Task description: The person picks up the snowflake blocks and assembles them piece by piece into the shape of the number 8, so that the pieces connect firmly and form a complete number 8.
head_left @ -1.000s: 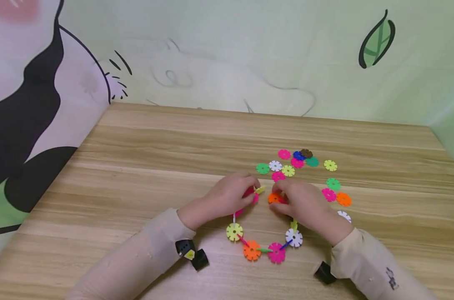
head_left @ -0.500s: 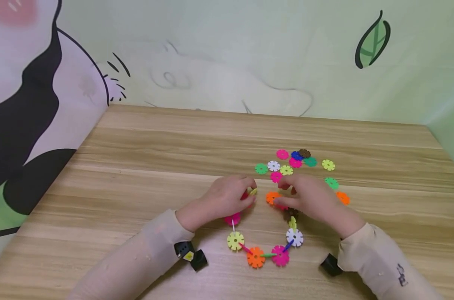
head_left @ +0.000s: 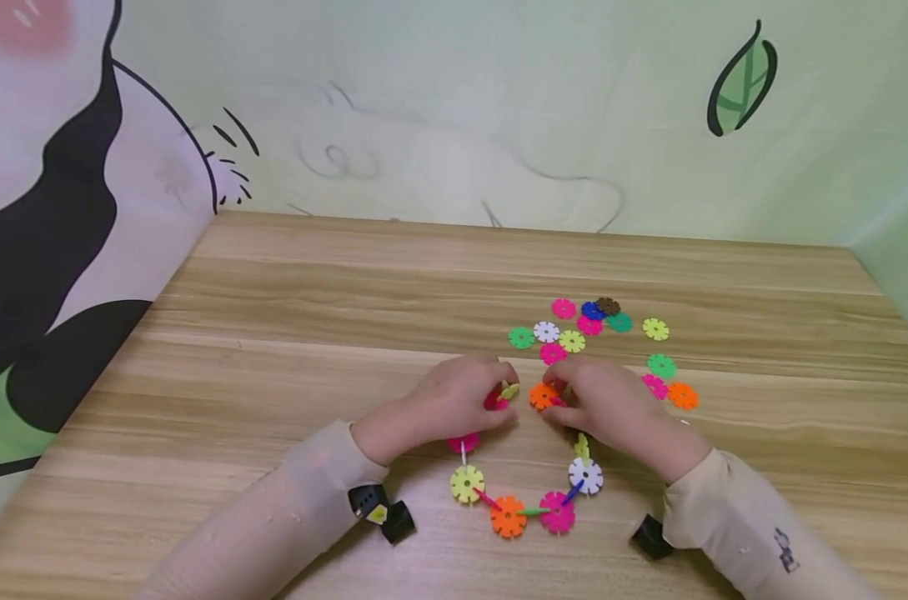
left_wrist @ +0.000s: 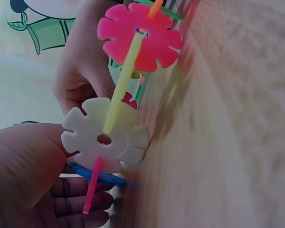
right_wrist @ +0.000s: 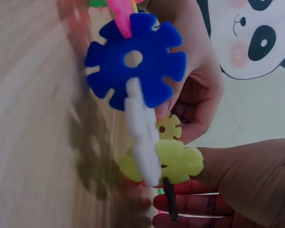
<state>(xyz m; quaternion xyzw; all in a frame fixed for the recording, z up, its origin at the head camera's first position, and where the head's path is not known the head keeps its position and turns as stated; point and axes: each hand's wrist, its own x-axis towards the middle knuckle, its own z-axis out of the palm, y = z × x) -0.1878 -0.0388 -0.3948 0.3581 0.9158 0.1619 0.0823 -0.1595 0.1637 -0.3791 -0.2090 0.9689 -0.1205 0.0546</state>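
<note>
A chain of notched snowflake discs curves between the hands, its nearest part holding an orange disc (head_left: 509, 517) and a pink disc (head_left: 557, 512). My left hand (head_left: 464, 398) pinches its left end, where a yellow disc (head_left: 509, 391) and some pink show at the fingertips. Across a small gap, my right hand (head_left: 609, 408) grips the right end, with an orange disc (head_left: 542, 396) at its fingers. The left wrist view has a white disc (left_wrist: 88, 126) joined to an edge-on yellow one. A blue disc (right_wrist: 107, 66) hangs close in the right wrist view. The palms hide some links.
Beyond the hands lie loose discs, among them a green disc (head_left: 521, 337) and a brown disc (head_left: 607, 306). To the right are another orange disc (head_left: 682, 396) and a green one (head_left: 661, 365). A wall (head_left: 454, 117) with painted figures borders the wooden table (head_left: 311, 292).
My right fingers spread at the orange disc, then closed in on it again. The yellow disc at my left fingertips has shifted, and the chain's near part has slid slightly toward me.
</note>
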